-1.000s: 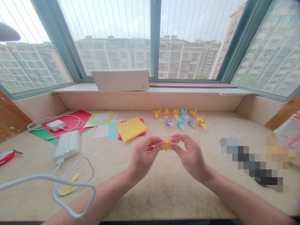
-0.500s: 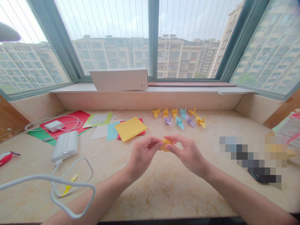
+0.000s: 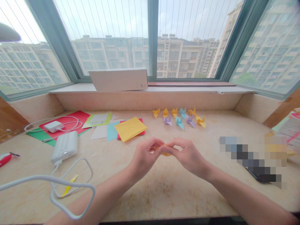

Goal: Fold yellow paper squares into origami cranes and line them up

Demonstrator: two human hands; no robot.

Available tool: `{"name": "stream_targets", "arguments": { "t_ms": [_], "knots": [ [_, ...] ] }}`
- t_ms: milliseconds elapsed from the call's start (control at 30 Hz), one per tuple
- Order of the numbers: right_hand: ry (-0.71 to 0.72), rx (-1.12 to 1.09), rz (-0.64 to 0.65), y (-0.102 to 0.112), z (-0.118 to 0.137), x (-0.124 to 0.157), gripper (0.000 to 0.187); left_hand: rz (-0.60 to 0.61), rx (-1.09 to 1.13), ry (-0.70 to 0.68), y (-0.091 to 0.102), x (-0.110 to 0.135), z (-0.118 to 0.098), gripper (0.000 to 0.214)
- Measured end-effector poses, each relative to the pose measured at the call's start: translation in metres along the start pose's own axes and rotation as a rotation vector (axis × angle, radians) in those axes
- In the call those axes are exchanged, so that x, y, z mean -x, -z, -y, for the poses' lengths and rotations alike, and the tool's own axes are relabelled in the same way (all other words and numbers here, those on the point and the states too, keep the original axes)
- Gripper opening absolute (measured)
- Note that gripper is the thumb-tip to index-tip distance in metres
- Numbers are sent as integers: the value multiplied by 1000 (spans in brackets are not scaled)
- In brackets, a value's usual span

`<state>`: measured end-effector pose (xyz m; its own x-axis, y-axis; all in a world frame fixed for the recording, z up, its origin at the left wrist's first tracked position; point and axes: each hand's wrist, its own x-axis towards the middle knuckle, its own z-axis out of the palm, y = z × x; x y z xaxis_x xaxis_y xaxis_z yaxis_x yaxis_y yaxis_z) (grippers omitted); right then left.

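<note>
Between my two hands is a small piece of folded yellow paper (image 3: 167,154), mostly covered by my fingers. My left hand (image 3: 147,156) pinches its left side with thumb and fingers. From the right, my right hand (image 3: 187,154) grips it the same way, and the fingertips of both hands meet over it. Beyond my hands stand several paper cranes in two rows, among them a yellow crane (image 3: 201,121), a blue crane (image 3: 180,122) and a purple crane (image 3: 167,120). Left of them lies a yellow paper sheet (image 3: 130,128) on top of other coloured sheets.
A white power bank (image 3: 65,147) with a looping white cable (image 3: 91,200) lies on the left, near a white charger (image 3: 54,126) on red paper (image 3: 77,120). At far left is a red-handled tool (image 3: 6,158). A white box (image 3: 119,80) stands on the sill. A blurred dark object (image 3: 262,176) lies right.
My fingertips have closed in over the folded yellow paper, hiding more of it. Both hands have dropped slightly. The cranes and sheets have stayed put.
</note>
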<state>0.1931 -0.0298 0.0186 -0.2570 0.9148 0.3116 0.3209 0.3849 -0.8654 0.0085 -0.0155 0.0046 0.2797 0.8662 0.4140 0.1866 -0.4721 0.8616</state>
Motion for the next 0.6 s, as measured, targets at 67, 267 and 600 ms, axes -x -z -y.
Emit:
{"name": "stream_targets", "arguments": {
  "t_ms": [67, 267, 600],
  "knots": [
    [-1, -4, 2, -1, 0, 0, 21, 0, -49, -39, 0, 0, 0, 13],
    [-73, -47, -39, -4, 4, 3, 15, -71, -124, -72, -1, 2, -3, 17],
    [-93, -264, 7, -3, 0, -1, 32, -229, 55, 23, -2, -1, -1, 19]
  ]
}}
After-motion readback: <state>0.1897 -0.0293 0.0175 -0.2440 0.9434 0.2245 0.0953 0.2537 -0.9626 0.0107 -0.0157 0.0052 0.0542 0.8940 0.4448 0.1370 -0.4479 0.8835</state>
